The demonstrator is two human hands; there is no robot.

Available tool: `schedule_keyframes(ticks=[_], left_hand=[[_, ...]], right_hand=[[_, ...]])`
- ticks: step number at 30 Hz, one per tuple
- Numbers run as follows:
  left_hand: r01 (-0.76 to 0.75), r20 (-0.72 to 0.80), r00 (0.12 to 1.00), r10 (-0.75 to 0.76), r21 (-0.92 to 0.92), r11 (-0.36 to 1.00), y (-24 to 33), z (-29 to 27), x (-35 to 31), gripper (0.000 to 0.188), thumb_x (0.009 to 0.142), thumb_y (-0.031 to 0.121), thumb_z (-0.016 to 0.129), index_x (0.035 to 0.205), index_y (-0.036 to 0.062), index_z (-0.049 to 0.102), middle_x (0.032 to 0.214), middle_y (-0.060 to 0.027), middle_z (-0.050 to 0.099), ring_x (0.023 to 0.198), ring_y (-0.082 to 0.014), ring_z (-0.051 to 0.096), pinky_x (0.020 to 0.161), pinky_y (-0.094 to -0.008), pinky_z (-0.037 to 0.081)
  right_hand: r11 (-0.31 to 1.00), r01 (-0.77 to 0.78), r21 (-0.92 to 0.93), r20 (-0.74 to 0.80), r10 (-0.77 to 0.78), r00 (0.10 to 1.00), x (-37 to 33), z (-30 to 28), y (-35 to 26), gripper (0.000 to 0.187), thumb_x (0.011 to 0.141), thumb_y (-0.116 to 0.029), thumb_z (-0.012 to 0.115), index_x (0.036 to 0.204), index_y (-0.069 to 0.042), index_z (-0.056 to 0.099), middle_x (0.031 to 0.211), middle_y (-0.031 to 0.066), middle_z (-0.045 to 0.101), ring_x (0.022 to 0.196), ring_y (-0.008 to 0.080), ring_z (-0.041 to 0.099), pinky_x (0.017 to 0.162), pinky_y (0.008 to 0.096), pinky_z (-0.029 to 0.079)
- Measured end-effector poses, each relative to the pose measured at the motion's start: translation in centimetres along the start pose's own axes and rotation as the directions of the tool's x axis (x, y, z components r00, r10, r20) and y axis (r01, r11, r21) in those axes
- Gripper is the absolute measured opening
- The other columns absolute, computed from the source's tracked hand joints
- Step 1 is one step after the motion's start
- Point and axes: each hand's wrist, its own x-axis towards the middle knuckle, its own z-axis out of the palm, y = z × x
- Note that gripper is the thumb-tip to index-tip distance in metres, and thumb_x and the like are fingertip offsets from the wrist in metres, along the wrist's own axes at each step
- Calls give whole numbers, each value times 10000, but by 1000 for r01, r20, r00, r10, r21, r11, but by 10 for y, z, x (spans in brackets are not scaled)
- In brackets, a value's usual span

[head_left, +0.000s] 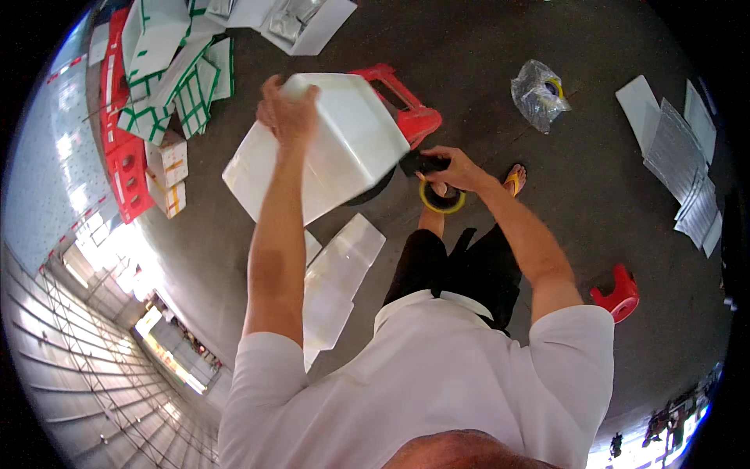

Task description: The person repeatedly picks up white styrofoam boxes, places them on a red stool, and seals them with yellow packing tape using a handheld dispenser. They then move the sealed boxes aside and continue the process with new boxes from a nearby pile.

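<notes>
A large white foam box [344, 125] is tilted in front of me, with a red plastic stool [418, 121] partly hidden behind it. My left hand [287, 113] grips the box's far left edge, its fingers bent over the rim and slightly blurred. Just right of the box, my right hand [459, 168] is closed around a black tape dispenser [420, 162]. Its yellow-edged tape roll [443, 202] hangs below the fingers, near my foot. Part of a dark rounded thing [373, 190] shows under the box's near edge.
White foam boards [340, 277] lie near my left side. White-and-green boxes [168, 74] are piled by red barriers [129, 172] at far left. A bagged tape roll [541, 94] lies ahead right. Silvery sheets [678, 152] and another red stool [617, 295] are farther right.
</notes>
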Motion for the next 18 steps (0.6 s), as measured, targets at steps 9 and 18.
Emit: schedule_keyframes(ticks=[9,18], left_hand=[[-668,139,737,662,-6,745,-38,-14,20,675,726,371,764,1310,151,508,1301,-111,534,1271,-321,438,1125,-558,209],[-93,-105,984,146,397,913,-198,-22,120,730,798,565,613,1329,74,515,1348,-150,531,1300,-346,423,1119,-460,255]], right_hand=[[994,112,9,-241,-107,965,147,-29,-58,533,775,-148,771,1272,-56,603,1179,111,638,1057,169,587,931,313,469],[990,114,-85,106,-104,989,43,51,1,583,747,-214,791,1281,-76,601,1266,113,607,1212,225,524,1036,368,406]])
